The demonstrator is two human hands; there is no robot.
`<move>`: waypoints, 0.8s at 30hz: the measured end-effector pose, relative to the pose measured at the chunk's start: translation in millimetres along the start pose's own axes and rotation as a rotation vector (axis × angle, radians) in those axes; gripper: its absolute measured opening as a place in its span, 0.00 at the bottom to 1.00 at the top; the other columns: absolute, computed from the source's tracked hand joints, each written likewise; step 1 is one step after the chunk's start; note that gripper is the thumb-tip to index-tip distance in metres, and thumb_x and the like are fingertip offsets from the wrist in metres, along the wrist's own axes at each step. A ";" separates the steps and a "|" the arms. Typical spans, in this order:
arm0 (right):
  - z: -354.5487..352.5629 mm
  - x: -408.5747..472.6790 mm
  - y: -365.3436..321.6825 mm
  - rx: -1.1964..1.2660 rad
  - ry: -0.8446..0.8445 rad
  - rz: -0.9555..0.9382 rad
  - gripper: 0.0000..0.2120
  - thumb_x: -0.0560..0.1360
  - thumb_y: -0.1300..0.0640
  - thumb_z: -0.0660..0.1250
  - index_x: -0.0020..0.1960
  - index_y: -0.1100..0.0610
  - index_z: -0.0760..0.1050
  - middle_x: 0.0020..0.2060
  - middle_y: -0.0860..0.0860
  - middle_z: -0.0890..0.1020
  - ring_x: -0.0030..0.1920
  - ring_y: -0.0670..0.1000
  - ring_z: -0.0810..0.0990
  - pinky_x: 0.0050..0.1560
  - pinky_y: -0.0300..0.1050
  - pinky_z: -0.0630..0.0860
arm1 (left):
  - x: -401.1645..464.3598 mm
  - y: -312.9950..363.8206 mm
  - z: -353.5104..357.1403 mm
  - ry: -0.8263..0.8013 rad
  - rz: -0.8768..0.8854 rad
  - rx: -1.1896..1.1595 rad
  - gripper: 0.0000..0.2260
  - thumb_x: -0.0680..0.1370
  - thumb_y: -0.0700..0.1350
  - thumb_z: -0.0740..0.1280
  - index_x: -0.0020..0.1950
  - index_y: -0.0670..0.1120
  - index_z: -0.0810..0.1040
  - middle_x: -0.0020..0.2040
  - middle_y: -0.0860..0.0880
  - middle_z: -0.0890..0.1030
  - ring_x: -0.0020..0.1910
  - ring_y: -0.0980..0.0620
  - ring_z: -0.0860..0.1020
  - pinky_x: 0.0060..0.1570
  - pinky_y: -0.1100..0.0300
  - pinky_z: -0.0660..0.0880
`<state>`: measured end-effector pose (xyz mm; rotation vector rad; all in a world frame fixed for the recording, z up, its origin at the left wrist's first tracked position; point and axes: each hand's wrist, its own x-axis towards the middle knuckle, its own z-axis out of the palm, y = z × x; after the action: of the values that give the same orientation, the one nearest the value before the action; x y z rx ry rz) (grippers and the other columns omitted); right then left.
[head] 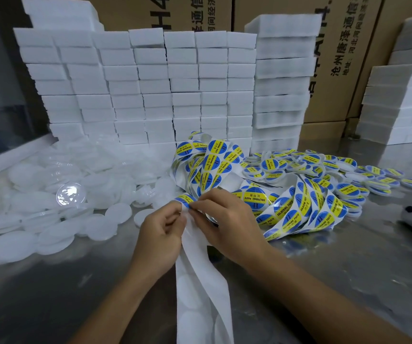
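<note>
The two hands meet over the middle of the worktop, fingertips touching; the left hand is curled round the strip, and the right hand pinches the near edge of a sticker at the strip's top.

The sticker is round, blue above and below a yellow band with dark print; it sits just above the fingertips, tilted, partly hidden by them; whether it has lifted off the backing I cannot tell.

The strip below the hands is bare white backing with faint round marks; it hangs toward the camera in two bands; behind the hands it runs on in loose loops, full of the same stickers.

Plain lids lie heaped on the left; labelled lids lie on the right; stacked foam blocks and cartons stand behind.
</note>
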<state>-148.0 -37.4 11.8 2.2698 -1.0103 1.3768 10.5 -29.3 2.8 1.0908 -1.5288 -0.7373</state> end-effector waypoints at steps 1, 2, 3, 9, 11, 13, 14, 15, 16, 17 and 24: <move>-0.3 0.1 0.2 -0.005 -0.002 0.003 0.05 0.77 0.60 0.70 0.50 0.60 0.83 0.43 0.54 0.82 0.42 0.55 0.81 0.39 0.52 0.78 | 0.3 -1.4 -0.3 -0.003 0.005 0.016 0.11 0.79 0.37 0.65 0.43 0.52 0.79 0.40 0.46 0.82 0.41 0.55 0.81 0.44 0.56 0.78; -0.7 0.3 0.3 -0.008 -0.005 0.011 0.05 0.77 0.60 0.70 0.49 0.60 0.83 0.43 0.53 0.82 0.42 0.54 0.80 0.40 0.51 0.78 | 0.7 -2.8 -0.2 -0.001 0.000 0.017 0.11 0.79 0.36 0.65 0.43 0.52 0.79 0.40 0.48 0.82 0.42 0.56 0.80 0.45 0.57 0.77; -0.9 0.7 0.4 0.002 -0.008 0.034 0.05 0.77 0.59 0.69 0.49 0.60 0.83 0.42 0.53 0.82 0.42 0.53 0.80 0.39 0.50 0.77 | 0.7 -3.4 0.1 0.006 -0.008 0.008 0.11 0.79 0.36 0.66 0.45 0.52 0.79 0.41 0.51 0.83 0.44 0.58 0.80 0.46 0.59 0.76; -4.1 2.4 9.0 0.268 0.118 0.529 0.03 0.74 0.61 0.72 0.42 0.56 0.83 0.34 0.45 0.81 0.36 0.44 0.78 0.38 0.35 0.74 | 0.1 -3.0 0.4 0.007 0.007 0.036 0.12 0.78 0.34 0.64 0.49 0.52 0.77 0.28 0.54 0.79 0.28 0.57 0.75 0.33 0.69 0.71; -6.7 3.0 15.5 0.391 0.125 0.760 0.04 0.74 0.60 0.71 0.41 0.54 0.83 0.33 0.44 0.83 0.36 0.41 0.80 0.37 0.31 0.74 | -0.3 -3.9 0.1 0.019 -0.012 0.044 0.13 0.78 0.34 0.64 0.48 0.53 0.76 0.24 0.56 0.75 0.23 0.61 0.69 0.27 0.72 0.65; -8.4 4.9 20.4 0.575 0.184 0.960 0.04 0.73 0.59 0.72 0.42 0.54 0.84 0.34 0.45 0.85 0.34 0.40 0.81 0.36 0.30 0.75 | -0.4 -4.6 -0.1 0.048 -0.046 0.049 0.12 0.77 0.35 0.65 0.47 0.53 0.75 0.24 0.55 0.75 0.23 0.60 0.67 0.26 0.70 0.65; -8.9 6.2 21.3 0.671 0.223 1.044 0.04 0.73 0.60 0.72 0.41 0.54 0.84 0.34 0.46 0.85 0.33 0.40 0.81 0.35 0.31 0.75 | -0.3 -4.6 -0.4 0.079 -0.064 0.055 0.11 0.77 0.35 0.65 0.47 0.52 0.75 0.24 0.55 0.76 0.22 0.59 0.68 0.27 0.69 0.66; -9.1 7.1 21.5 0.750 0.252 1.101 0.04 0.73 0.60 0.72 0.41 0.54 0.84 0.33 0.48 0.85 0.32 0.41 0.81 0.34 0.32 0.76 | 0.3 -4.4 -0.9 0.119 -0.082 0.058 0.09 0.76 0.37 0.67 0.46 0.52 0.74 0.26 0.54 0.78 0.24 0.58 0.71 0.29 0.68 0.68; -8.7 7.7 21.1 0.808 0.266 1.128 0.04 0.73 0.61 0.73 0.41 0.54 0.83 0.33 0.48 0.85 0.31 0.42 0.81 0.34 0.32 0.76 | 1.3 -4.6 -2.1 0.163 -0.097 0.071 0.08 0.76 0.39 0.69 0.45 0.51 0.74 0.29 0.54 0.81 0.26 0.56 0.76 0.32 0.65 0.71; -8.1 7.8 20.2 0.858 0.266 1.137 0.04 0.73 0.62 0.73 0.41 0.54 0.83 0.32 0.49 0.85 0.32 0.42 0.82 0.35 0.33 0.77 | 2.3 -5.4 -4.1 0.205 -0.101 0.104 0.07 0.75 0.41 0.70 0.43 0.52 0.74 0.31 0.52 0.82 0.30 0.55 0.78 0.35 0.63 0.72; -1.2 7.5 11.6 1.022 0.201 1.121 0.05 0.73 0.65 0.73 0.44 0.56 0.84 0.35 0.51 0.86 0.37 0.44 0.85 0.38 0.33 0.78 | 4.9 -10.2 -29.8 0.199 -0.056 0.463 0.13 0.73 0.43 0.57 0.46 0.48 0.81 0.45 0.51 0.82 0.48 0.45 0.78 0.48 0.52 0.73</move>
<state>-154.7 -48.0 17.7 1.9442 -1.9527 3.0584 41.9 -35.0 2.8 1.5050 -1.5380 -0.3006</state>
